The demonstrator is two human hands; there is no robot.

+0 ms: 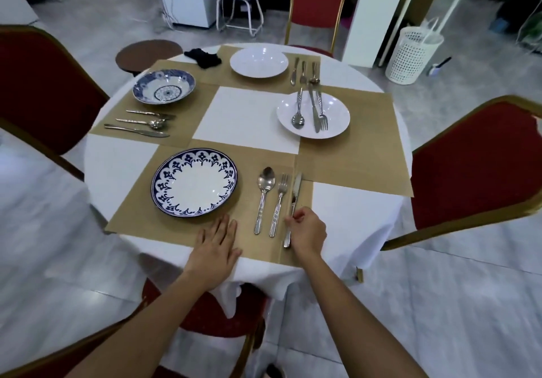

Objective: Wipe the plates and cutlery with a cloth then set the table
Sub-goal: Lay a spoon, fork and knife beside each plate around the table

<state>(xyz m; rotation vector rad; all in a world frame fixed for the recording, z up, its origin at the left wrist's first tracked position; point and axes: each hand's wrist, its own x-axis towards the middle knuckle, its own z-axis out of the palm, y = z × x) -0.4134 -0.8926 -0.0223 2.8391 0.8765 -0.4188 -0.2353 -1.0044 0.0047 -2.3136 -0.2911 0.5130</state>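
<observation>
A round table (352, 201) is covered by a white tablecloth (249, 119) that hangs over its edge. Four tan placemats lie on it in a pinwheel: the near placemat (176, 231), left placemat (187, 107), far placemat (223, 76) and right placemat (369, 148). They meet at their corners around a bare white square. A crumpled black cloth (202, 56) lies at the far left, overlapping the far placemat's corner.

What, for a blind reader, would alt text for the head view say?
The right hand pinches a knife beside a fork and spoon on the near placemat; the left hand rests flat by a blue-rimmed plate. Three more plates with cutlery sit on the round table.
</observation>
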